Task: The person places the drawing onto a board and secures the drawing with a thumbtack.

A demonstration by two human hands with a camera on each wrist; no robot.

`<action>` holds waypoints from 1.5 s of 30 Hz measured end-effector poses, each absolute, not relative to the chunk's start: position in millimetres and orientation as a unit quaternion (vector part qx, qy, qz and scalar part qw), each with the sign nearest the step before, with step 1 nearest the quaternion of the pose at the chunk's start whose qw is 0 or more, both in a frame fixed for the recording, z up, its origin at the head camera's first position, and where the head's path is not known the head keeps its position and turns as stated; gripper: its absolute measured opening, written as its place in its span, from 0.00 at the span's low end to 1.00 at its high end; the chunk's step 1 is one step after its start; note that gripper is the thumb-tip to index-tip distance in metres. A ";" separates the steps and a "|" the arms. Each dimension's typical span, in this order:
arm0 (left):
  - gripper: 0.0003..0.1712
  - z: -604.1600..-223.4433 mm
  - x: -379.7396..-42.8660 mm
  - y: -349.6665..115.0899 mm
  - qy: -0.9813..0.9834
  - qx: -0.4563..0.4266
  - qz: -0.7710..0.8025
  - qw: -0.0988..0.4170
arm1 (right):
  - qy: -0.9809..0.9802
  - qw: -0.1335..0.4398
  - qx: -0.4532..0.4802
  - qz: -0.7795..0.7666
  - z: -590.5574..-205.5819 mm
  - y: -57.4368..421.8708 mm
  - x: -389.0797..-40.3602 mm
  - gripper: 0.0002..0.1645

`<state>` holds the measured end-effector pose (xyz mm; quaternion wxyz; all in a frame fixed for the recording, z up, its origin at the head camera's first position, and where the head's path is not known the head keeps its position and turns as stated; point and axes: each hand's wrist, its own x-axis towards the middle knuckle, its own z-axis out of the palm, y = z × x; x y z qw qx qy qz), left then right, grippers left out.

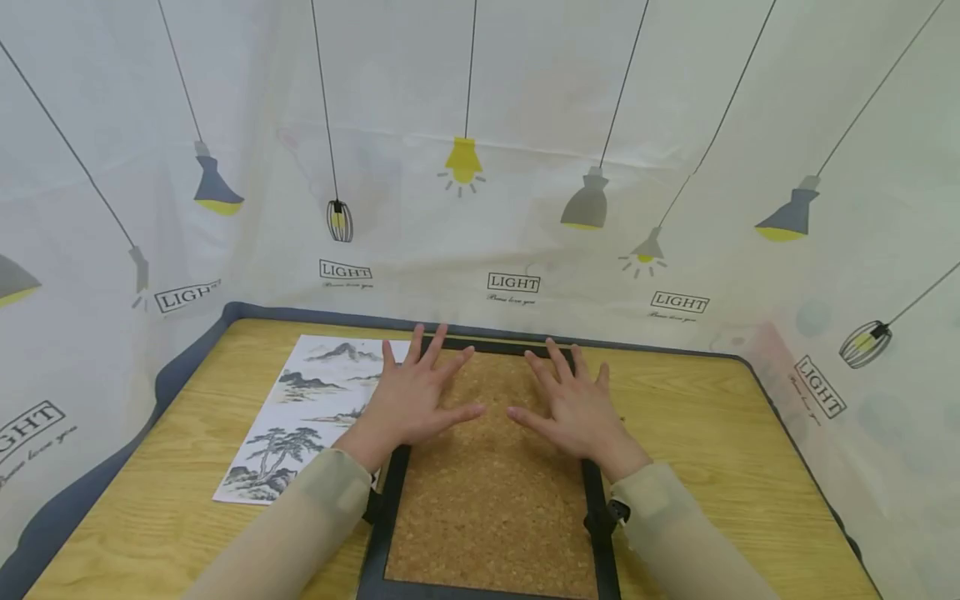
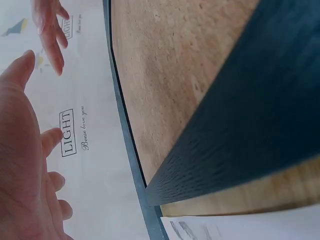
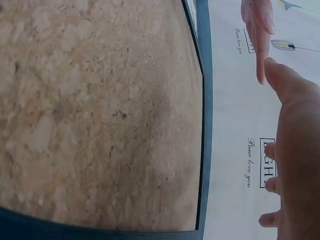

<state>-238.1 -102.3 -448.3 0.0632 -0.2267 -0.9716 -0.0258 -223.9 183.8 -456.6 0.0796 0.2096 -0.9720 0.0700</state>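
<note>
A cork board (image 1: pixel 491 500) in a black frame (image 1: pixel 386 533) lies lengthwise on the wooden table. Over its left side my left hand (image 1: pixel 412 400) is held out, fingers spread, with nothing in its grasp. My right hand (image 1: pixel 577 408) mirrors it over the right side, also spread and holding nothing. Both wrist views show the hands raised above the cork (image 2: pixel 165 65), palms toward the board. To the left of the frame lies a white sheet (image 1: pixel 300 400) with ink drawings of mountains and pine trees, partly covered by my left hand and forearm.
The wooden table (image 1: pixel 697 417) has a dark blue edge (image 1: pixel 637 343). Behind it and along both sides hangs a pale cloth (image 1: pixel 420 108) printed with lamps and the word LIGHT. A dark strap (image 1: pixel 603 518) sits at my right wrist.
</note>
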 end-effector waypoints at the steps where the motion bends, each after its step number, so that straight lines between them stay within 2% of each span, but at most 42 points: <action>1: 0.59 -447.8 -237.9 -102.6 -0.972 -0.226 -0.027 0.062 | -0.972 0.079 0.209 0.071 -455.4 183.8 -223.3 0.59; 23: 0.58 -426.5 -239.2 -130.1 -0.975 -0.191 -0.083 0.072 | -0.972 0.094 0.178 0.121 -431.3 216.5 -216.7 0.58; 45: 0.54 -418.1 -235.5 -192.5 -0.976 -0.121 -0.167 0.074 | -0.963 0.075 0.134 0.220 -429.2 267.7 -210.7 0.50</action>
